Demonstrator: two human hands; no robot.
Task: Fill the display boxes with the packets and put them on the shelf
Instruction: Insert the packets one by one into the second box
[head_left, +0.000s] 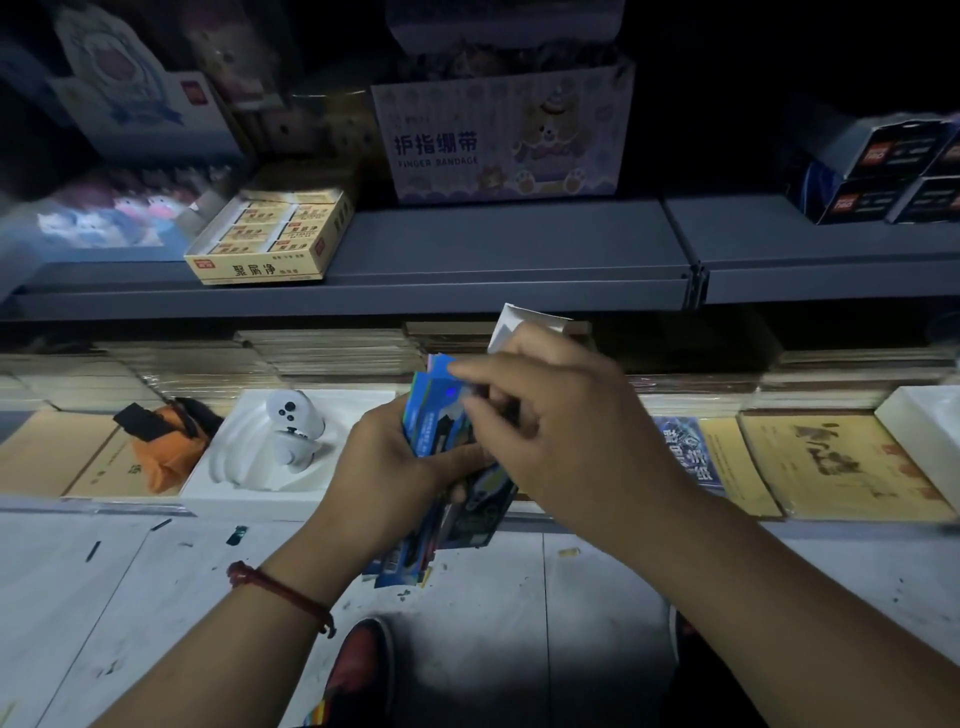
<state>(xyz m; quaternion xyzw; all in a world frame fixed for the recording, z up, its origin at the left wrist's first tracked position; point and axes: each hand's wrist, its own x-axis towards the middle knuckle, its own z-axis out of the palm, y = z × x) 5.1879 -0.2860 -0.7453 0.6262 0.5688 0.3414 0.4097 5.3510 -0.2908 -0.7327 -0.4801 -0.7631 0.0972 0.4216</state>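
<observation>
My left hand (387, 457) grips a stack of blue packets (434, 415) in front of the lower shelf. My right hand (561, 415) reaches over the stack from the right, its fingers pinching the top packets near their upper edge. A white flap of a display box (524, 325) shows just behind my right hand; the rest of the box is hidden. More blue and dark packets (467, 514) hang below my hands. The grey upper shelf (519, 244) lies behind and above.
On the upper shelf stand a yellow eraser box (270, 234), a finger bandage box (504, 130) and dark boxes (883, 171) at the right. The lower shelf holds a white tray (249, 467) with a white controller (293, 426), an orange pouch (166, 441) and yellow paper pads (831, 462).
</observation>
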